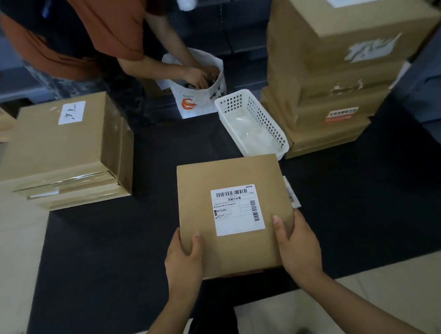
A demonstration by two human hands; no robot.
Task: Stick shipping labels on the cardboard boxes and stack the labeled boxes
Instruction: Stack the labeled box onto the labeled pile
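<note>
A flat brown cardboard box [223, 177] sits in the middle of the black mat [100, 266], with a white shipping label [237, 210] stuck on its top. My left hand [182, 258] grips the box's near left corner, thumb on top. My right hand [298, 243] grips the near right corner the same way. A stack of brown boxes [63, 151] stands at the left, its top box bearing a small white slip. A taller stack of boxes [340, 67] with a white label on top stands at the right.
A white perforated plastic basket [253, 123] lies between the held box and the right stack. A strip of labels [291, 194] peeks out beside the box's right edge. Across the mat, another person in an orange shirt reaches into a white bag [199, 96]. Dark shelving lies behind.
</note>
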